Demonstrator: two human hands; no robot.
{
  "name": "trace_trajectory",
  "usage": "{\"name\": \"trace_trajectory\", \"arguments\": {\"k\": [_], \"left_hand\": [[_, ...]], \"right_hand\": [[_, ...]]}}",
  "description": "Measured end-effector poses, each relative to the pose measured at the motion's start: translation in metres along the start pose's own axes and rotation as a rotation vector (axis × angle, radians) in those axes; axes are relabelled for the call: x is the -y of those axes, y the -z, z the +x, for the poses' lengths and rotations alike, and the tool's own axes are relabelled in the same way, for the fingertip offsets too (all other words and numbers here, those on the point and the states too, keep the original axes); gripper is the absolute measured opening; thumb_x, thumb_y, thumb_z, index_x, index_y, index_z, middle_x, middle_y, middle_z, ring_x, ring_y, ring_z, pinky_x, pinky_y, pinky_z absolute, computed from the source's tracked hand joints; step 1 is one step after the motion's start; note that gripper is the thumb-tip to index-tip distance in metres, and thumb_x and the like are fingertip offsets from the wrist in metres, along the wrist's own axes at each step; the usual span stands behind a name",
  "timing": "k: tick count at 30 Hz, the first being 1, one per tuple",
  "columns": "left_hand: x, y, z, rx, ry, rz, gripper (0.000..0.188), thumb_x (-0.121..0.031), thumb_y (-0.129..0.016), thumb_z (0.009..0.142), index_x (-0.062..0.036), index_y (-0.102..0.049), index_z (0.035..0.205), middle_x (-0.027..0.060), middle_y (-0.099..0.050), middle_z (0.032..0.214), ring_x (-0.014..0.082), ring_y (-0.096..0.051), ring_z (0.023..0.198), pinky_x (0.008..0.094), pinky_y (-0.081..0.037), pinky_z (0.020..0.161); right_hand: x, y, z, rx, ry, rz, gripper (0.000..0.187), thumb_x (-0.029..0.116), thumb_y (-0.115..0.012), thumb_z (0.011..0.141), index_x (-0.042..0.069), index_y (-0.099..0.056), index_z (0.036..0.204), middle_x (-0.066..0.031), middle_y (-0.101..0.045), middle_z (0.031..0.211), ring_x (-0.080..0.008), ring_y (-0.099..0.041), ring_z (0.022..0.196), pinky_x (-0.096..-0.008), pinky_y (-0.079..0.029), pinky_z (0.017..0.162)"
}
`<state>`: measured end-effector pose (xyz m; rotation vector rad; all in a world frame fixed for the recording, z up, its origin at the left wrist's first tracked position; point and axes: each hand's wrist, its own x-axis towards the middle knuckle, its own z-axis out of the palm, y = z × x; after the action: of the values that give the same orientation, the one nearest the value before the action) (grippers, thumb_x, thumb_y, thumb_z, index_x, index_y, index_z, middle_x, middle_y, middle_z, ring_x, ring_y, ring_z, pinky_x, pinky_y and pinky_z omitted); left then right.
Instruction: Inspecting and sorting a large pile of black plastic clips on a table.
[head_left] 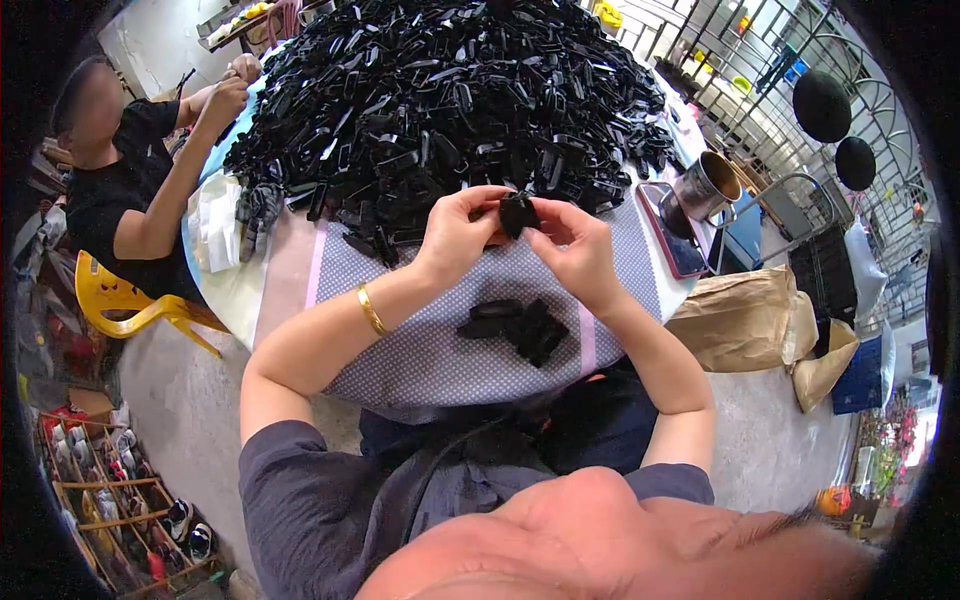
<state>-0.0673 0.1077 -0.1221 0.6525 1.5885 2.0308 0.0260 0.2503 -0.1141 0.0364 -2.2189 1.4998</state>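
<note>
The fingers of your left hand [455, 235] and right hand [580, 255] meet in front of you, thumbs and forefingers pinching one small, dark black piece [517, 214] between them. It is held up over the near edge of the heap; its finer shape is too dark to make out. To handle it well, let one hand steady the piece while the other does the turning or pressing, with a pinch light enough not to mark it, and tilt it so light falls on its face.

Just below, a small cluster of black pieces [540, 335] lies on the grey, white-dotted cloth [430, 365]; leave that patch undisturbed by your wrists. Beyond your fingers rises a large heap of glossy, black, elongated, plastic-looking pieces [430, 100], spread across the desk [285, 285]. On your right stands a shiny metal cup [707, 187], near a dark-screened phone in a reddish case [672, 235]; mind your right elbow there. Across to your left sits a co-worker in black [125, 170].
</note>
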Motion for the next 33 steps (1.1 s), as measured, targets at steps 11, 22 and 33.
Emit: {"name": "trace_trajectory", "arguments": {"k": [11, 22, 33], "left_hand": [[0.006, 0.006, 0.001, 0.056, -0.067, 0.054, 0.033, 0.01, -0.049, 0.082, 0.0023, -0.059, 0.112, 0.0093, -0.064, 0.099, 0.0134, -0.061, 0.084, 0.0258, -0.051, 0.078], [-0.014, -0.004, -0.01, 0.16, -0.084, 0.034, 0.024, -0.003, -0.054, 0.088, 0.0032, -0.059, 0.11, 0.0087, -0.063, 0.103, 0.0121, -0.058, 0.092, 0.0247, -0.048, 0.084], [-0.017, 0.002, -0.003, 0.291, -0.087, 0.072, 0.019, -0.005, -0.053, 0.088, 0.0044, -0.063, 0.101, 0.009, -0.064, 0.097, 0.0137, -0.059, 0.09, 0.0256, -0.047, 0.084]], "right_hand": [[-0.001, -0.003, -0.007, -0.056, 0.215, -0.229, 0.029, -0.002, -0.065, 0.074, -0.003, -0.062, 0.103, -0.0105, -0.064, 0.088, -0.0136, -0.063, 0.074, -0.0238, -0.052, 0.067], [0.0, 0.0, -0.004, -0.037, 0.058, -0.097, 0.032, 0.01, -0.071, 0.073, -0.001, -0.06, 0.1, -0.0127, -0.063, 0.089, -0.0189, -0.063, 0.075, -0.0303, -0.051, 0.066], [-0.004, -0.002, -0.011, 0.117, -0.052, -0.073, 0.02, 0.006, -0.069, 0.077, -0.003, -0.064, 0.094, -0.0038, -0.064, 0.076, -0.0067, -0.057, 0.07, -0.0218, -0.046, 0.061]]}}
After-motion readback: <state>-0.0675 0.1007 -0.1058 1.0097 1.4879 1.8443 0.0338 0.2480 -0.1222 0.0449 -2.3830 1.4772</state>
